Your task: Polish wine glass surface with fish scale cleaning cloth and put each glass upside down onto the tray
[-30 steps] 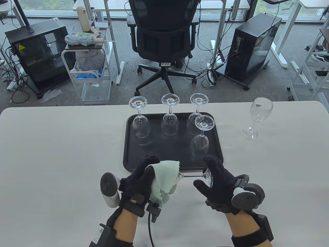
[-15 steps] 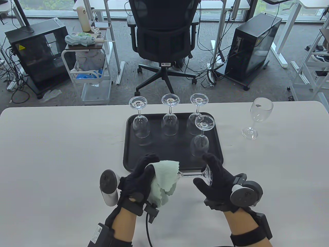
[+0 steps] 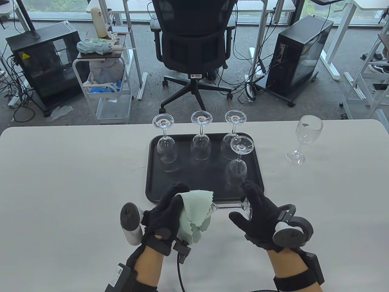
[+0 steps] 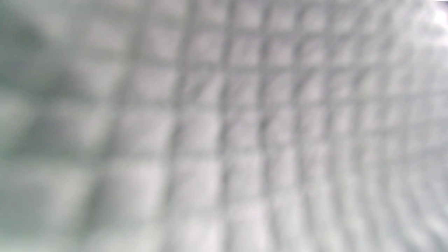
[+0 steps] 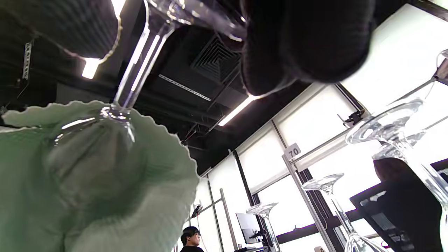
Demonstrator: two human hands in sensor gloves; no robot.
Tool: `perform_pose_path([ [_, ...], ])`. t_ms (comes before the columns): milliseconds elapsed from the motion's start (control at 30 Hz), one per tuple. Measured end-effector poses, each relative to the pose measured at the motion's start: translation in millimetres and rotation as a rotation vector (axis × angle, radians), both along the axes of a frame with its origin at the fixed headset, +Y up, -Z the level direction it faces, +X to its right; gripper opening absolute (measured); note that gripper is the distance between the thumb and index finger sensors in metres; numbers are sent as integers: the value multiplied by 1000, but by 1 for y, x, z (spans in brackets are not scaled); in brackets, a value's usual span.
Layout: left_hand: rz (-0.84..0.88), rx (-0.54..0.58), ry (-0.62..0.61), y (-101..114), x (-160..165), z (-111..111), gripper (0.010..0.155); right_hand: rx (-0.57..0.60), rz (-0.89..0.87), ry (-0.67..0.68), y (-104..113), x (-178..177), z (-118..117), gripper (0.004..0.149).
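Note:
A wine glass [image 3: 229, 207] lies sideways in the air near the table's front, between both hands. My left hand [image 3: 170, 210] wraps the pale green cloth [image 3: 194, 213] around its bowl, which is hidden under the cloth. My right hand [image 3: 253, 210] grips the foot [image 3: 246, 208]. In the right wrist view the stem [image 5: 140, 59] runs down into the cloth [image 5: 105, 196]. The left wrist view is filled by blurred cloth [image 4: 224, 126]. The black tray [image 3: 188, 182] carries several glasses upside down, the nearest [image 3: 238, 162] at its right. One upright glass [image 3: 305, 137] stands on the table to the right.
The white table [image 3: 60, 182] ends just behind the tray. Beyond it stand an office chair [image 3: 194, 45], two computer cases and a small cart. A person is seen far off in the right wrist view.
Both hands and the held glass have shifted only slightly; the right hand has dipped and turned a little on the foot. Nothing else has moved.

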State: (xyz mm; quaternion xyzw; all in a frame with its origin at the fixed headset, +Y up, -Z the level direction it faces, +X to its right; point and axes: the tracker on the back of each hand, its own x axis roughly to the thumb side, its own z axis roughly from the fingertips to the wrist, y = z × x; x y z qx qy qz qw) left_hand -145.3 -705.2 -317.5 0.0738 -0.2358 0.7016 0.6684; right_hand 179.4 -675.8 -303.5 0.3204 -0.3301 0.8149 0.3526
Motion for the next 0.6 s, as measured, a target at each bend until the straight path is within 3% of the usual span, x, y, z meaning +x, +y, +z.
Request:
perform_pose_path([
  [100,-31,111,35,4,3,3,58,-298,-197,50,-6,2,-8,77],
  [133,-65,142,81,6,3,5,57,-454,-238,70,-9,3,-12,77],
  [167,-92,150,108,7,2,5,57,-511,-229,128,-10,4,-12,79],
  [200,-82,154,93,8,1,4,56,-419,-183,156,-9,3,-11,83],
  [300,-42,77,70,6,-2,2,56,-91,4,45,-3,1,-5,88],
  [367,-29,19,32,5,-3,1,56,51,68,3,-2,0,-3,91],
  [467,-49,46,40,6,-1,2,57,-61,-45,32,-6,0,-6,84],
  [567,-92,154,89,10,1,5,57,-411,-241,96,-13,1,-14,78],
  [600,-105,171,107,11,0,5,57,-452,-247,124,-14,1,-14,79],
])
